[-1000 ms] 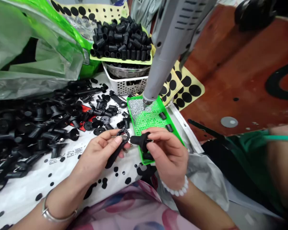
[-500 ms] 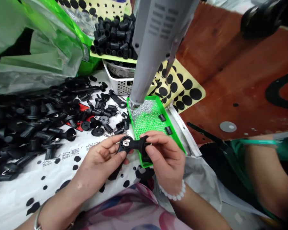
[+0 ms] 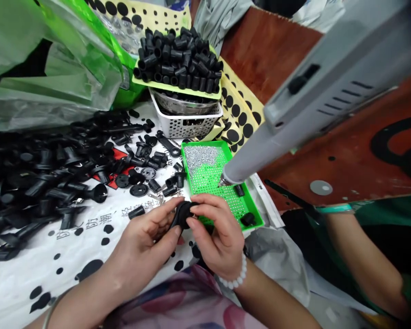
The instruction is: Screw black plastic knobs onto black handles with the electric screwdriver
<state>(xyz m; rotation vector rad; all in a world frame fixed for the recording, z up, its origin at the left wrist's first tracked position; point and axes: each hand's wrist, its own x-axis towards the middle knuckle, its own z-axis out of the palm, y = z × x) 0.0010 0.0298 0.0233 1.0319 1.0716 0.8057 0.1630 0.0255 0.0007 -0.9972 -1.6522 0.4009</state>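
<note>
In the head view my left hand point(image 3: 142, 244) is closed on a black plastic arm point(image 3: 176, 219) with a rounded end. My right hand point(image 3: 217, 233), with a white bead bracelet at its wrist, pinches a black round-flanged plastic piece point(image 3: 188, 212) against that end. Fingers hide much of both parts and how they meet. Just beyond my hands lies a green perforated tray point(image 3: 208, 176), with small silver screws point(image 3: 202, 156) heaped at its far end. A grey electric screwdriver point(image 3: 253, 157) slants over the tray from the upper right, its tip free of my hands.
Black plastic parts point(image 3: 48, 169) are heaped at the left. Behind the tray, a white basket point(image 3: 187, 125) stands under a pile of black tubes point(image 3: 180, 61). Yellow sheets with black dots point(image 3: 236, 109) lie alongside. At the right, a co-worker's arm point(image 3: 359, 256) rests by a reddish-brown board point(image 3: 345, 164).
The screwdriver has swung right and now slants. My right hand has moved left, bringing the flanged piece onto the arm's rounded end. A black tube now lies left of my left hand.
</note>
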